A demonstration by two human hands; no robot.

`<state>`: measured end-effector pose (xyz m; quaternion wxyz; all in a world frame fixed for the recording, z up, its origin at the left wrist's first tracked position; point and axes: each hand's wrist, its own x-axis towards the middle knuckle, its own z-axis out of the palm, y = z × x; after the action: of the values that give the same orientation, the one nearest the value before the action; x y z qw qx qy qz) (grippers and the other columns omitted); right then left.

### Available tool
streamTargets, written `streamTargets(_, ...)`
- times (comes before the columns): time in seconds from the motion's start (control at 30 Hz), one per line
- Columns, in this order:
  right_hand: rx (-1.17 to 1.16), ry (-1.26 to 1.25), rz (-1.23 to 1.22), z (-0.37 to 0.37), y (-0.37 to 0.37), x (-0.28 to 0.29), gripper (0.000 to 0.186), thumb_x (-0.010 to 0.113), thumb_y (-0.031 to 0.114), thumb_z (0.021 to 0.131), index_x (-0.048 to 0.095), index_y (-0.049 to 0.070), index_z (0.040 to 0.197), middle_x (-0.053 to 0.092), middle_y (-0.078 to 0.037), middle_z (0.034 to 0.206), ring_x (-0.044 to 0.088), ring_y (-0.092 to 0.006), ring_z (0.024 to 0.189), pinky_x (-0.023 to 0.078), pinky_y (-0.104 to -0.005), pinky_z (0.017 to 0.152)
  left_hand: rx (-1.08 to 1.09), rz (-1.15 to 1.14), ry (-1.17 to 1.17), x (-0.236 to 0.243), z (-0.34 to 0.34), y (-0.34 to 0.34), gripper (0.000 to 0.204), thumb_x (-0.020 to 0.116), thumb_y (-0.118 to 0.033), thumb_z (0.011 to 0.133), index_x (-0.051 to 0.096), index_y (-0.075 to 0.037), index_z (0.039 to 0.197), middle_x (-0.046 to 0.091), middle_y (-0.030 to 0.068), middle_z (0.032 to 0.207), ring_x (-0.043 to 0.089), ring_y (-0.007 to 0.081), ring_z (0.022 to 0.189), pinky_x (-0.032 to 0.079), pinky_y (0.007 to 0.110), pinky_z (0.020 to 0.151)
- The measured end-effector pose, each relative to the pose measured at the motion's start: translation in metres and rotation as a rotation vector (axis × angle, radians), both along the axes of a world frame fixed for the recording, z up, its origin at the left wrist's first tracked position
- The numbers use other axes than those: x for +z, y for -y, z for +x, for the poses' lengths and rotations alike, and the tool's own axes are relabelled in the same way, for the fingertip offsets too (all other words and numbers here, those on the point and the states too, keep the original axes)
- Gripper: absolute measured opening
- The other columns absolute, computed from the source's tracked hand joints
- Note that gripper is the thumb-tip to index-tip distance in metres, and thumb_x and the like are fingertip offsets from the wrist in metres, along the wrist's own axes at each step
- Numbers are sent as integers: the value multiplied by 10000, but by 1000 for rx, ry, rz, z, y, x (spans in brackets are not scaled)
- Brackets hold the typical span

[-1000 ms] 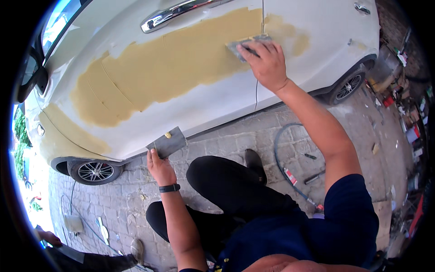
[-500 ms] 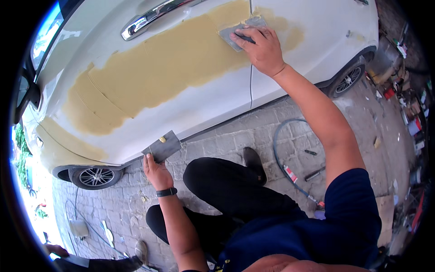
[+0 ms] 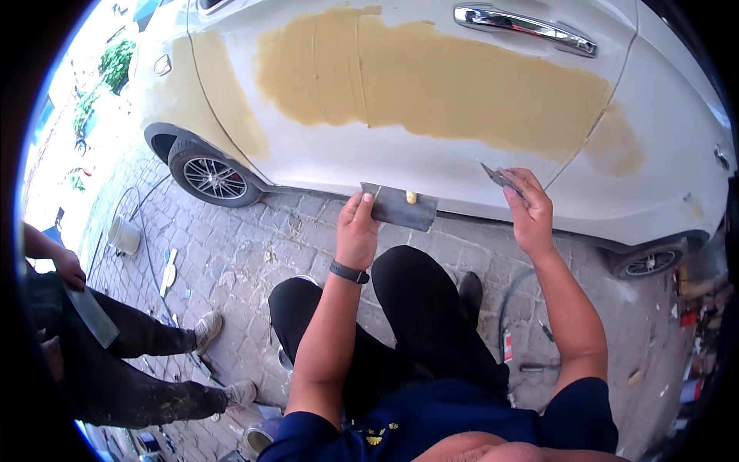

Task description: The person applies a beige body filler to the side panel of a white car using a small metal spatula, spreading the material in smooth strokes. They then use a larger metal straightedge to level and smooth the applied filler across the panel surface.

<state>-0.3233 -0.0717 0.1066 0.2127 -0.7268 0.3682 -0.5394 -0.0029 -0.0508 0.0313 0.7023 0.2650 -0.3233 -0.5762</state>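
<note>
My left hand (image 3: pixel 356 235) pinches the end of a flat grey putty plate (image 3: pixel 402 215), thumb on top. A small yellow dab of putty (image 3: pixel 411 197) sits near the plate's far edge. To the right, my right hand (image 3: pixel 533 219) grips a grey putty spreader (image 3: pixel 495 176), tilted and seen nearly edge-on, apart from the car. Both hands are in front of the lower part of a white car door (image 3: pixel 416 158). A broad tan putty patch (image 3: pixel 446 81) covers the door's middle and runs past the seam at right. Two raised ridges show at its left.
Another person's hand (image 3: pixel 71 269) holds a wide blade (image 3: pixel 94 317) at left. A white bucket (image 3: pixel 124 235), a dark hose (image 3: pixel 504 308) and a metal tool (image 3: pixel 540 367) are on the paving. The front wheel (image 3: pixel 214 177) and chrome door handle (image 3: pixel 523 28) border the work area.
My right hand and spreader have come off the putty patch, down towards me. The view has swung left, bringing the other person further in. My left hand still holds the plate.
</note>
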Motion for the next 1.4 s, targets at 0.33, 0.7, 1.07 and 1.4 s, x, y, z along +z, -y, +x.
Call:
streamTargets(0.33, 598, -519, 295, 137, 12, 102, 300, 653, 88, 1059, 730, -2, 1335, 731, -88, 1226, 668, -189, 1167, 506, -321, 1016, 288, -181, -146, 26, 54, -19, 288, 543, -234, 1172, 653, 7, 1283, 717, 27, 1163, 646, 110, 1098, 519, 300, 983)
streamTargets(0.7, -42, -1122, -976, 296, 116, 236, 303, 639, 115, 1009, 739, 79, 1292, 755, -62, 1135, 716, -248, 1049, 599, -392, 855, 487, -105, -415, 31, 101, -19, 263, 499, -212, 1179, 629, -7, 1281, 726, 75, 1206, 686, 137, 1087, 552, 322, 970)
streamTargets(1.07, -668, -825, -1081, 248, 159, 201, 330, 685, 110, 919, 806, 152, 1223, 733, -23, 1113, 710, -278, 1022, 567, -440, 831, 558, -67, -395, 29, 102, -9, 265, 498, -226, 1183, 628, -1, 1238, 717, 62, 1153, 678, 118, 1019, 565, 308, 904)
streamTargets(1.4, -746, -743, -1029, 235, 175, 168, 406, 721, 85, 885, 803, 200, 1266, 711, -16, 1151, 695, -284, 1055, 556, -437, 865, 522, -21, -302, 33, 100, -16, 265, 493, -232, 1183, 646, -16, 1190, 715, 37, 1098, 653, 97, 966, 538, 280, 838)
